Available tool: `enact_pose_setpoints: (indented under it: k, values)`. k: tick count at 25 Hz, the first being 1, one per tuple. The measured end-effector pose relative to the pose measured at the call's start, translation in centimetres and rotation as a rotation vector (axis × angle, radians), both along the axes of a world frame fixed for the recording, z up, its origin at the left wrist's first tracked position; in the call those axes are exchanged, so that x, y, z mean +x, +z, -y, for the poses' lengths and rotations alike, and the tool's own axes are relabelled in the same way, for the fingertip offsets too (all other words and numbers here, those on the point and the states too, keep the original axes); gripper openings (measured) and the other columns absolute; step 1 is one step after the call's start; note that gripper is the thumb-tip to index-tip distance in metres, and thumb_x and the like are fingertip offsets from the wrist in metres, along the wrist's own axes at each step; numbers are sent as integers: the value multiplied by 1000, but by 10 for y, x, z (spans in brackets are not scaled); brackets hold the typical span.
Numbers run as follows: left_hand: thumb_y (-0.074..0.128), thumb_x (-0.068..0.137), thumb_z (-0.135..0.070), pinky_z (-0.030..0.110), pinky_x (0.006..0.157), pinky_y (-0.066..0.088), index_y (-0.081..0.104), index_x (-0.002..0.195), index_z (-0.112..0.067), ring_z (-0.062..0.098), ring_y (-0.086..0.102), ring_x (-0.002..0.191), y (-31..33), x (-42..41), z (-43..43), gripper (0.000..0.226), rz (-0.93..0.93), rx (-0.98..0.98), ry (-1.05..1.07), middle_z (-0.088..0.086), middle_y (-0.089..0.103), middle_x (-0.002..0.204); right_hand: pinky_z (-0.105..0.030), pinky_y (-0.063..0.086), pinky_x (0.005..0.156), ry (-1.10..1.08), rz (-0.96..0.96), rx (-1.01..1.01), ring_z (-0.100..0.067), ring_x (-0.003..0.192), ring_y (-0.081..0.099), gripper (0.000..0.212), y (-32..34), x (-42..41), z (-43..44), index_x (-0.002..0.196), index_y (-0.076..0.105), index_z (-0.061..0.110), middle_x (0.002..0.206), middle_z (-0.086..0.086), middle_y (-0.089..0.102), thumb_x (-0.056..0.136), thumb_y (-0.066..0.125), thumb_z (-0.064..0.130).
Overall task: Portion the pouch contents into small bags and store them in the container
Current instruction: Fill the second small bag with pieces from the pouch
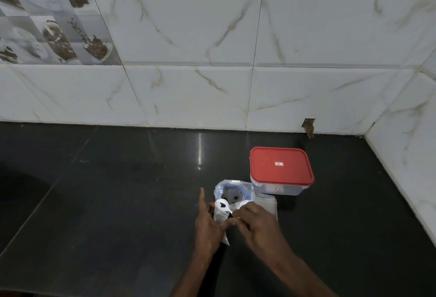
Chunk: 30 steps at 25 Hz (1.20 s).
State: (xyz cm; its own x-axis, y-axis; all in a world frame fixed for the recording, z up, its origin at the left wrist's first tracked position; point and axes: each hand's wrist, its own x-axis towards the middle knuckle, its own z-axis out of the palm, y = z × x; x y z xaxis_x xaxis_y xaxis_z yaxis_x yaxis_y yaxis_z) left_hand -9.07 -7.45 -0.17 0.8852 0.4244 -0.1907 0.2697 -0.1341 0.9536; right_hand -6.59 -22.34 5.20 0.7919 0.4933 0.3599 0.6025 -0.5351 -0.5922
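Observation:
On the dark counter stands an open clear pouch (233, 190) with a blue zip rim and dark pieces inside. Just in front of it my left hand (208, 228) holds a small clear bag (220, 220) upright, its index finger sticking out. My right hand (256, 223) grips a white spoon (223, 206) carrying a few dark pieces, its bowl right at the small bag's mouth. A clear container (280, 188) with a red lid (280, 165) on it sits behind and to the right. A stack of flat small bags (266, 203) lies under my right hand.
The black countertop (118, 190) meets a white marble-tiled wall (212, 96) at the back and another on the right (405, 155). A small hole in the wall (309, 126) shows behind the container.

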Motion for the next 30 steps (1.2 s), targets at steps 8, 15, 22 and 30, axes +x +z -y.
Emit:
enact_pose_setpoints:
  k: [8, 15, 22, 30]
  values:
    - [83, 68, -25, 6, 76, 47, 17, 158, -25, -3, 68, 89, -15, 3, 1, 112, 27, 34, -23, -18, 72, 97, -22, 38, 54, 80, 312, -330, -10, 69, 56, 23, -15, -11, 5, 82, 68, 22, 78, 6, 59, 64, 78, 11]
    - [81, 53, -45, 39, 99, 54, 67, 114, -37, 8, 62, 119, -33, -13, -9, 63, 70, 59, 34, -14, 57, 131, -24, 37, 60, 143, 402, -273, -11, 72, 55, 15, -15, -16, 12, 93, 69, 19, 83, 4, 60, 83, 59, 15]
    - [88, 64, -24, 32, 86, 56, 65, 110, -36, 12, 70, 102, -46, -10, -6, 53, 71, -26, 81, -7, 71, 111, -20, 48, 71, -270, -134, 129, -5, 76, 60, 6, -24, 30, 7, 82, 73, 17, 81, 6, 66, 80, 71, 12]
    - [82, 76, -22, 44, 93, 56, 68, 114, -10, 36, 71, 106, -44, 2, -11, 42, 32, -290, 16, 13, 77, 108, -31, 53, 56, -128, -102, -434, -27, 77, 69, 27, -56, 59, -34, 102, 72, 10, 91, -10, 69, 76, 64, 12]
